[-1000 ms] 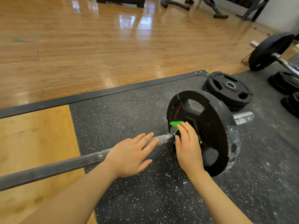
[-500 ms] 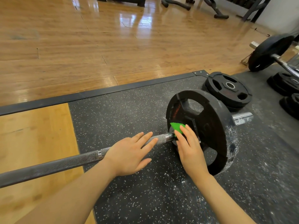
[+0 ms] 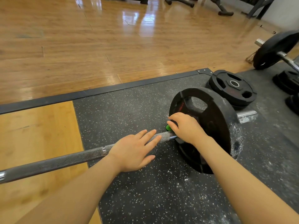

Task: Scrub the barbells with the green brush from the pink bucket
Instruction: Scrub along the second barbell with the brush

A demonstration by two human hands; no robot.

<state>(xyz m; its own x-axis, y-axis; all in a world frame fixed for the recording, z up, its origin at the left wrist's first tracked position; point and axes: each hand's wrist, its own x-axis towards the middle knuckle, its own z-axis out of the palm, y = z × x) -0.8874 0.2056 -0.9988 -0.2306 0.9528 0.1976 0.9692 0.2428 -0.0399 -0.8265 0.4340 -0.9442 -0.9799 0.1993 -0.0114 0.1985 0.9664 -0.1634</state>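
A grey knurled barbell (image 3: 64, 160) lies across the speckled rubber mat (image 3: 129, 107), with a black weight plate (image 3: 215, 120) standing on its right end. My left hand (image 3: 135, 151) rests flat on the bar with fingers straight. My right hand (image 3: 186, 128) grips the green brush (image 3: 168, 127) against the plate's inner face, just above the bar. Only a small green tip of the brush shows past my fingers. The pink bucket is not in view.
A stack of black plates (image 3: 233, 88) lies flat behind the loaded plate. Another loaded barbell (image 3: 275, 49) and more plates (image 3: 289, 81) sit at the right edge. White chalk dust covers the mat on the right. Bench legs (image 3: 223, 10) stand on the wooden floor far back.
My right hand has turned over the brush and moved down toward the bar, hiding most of the green. My left hand has stayed on the bar.
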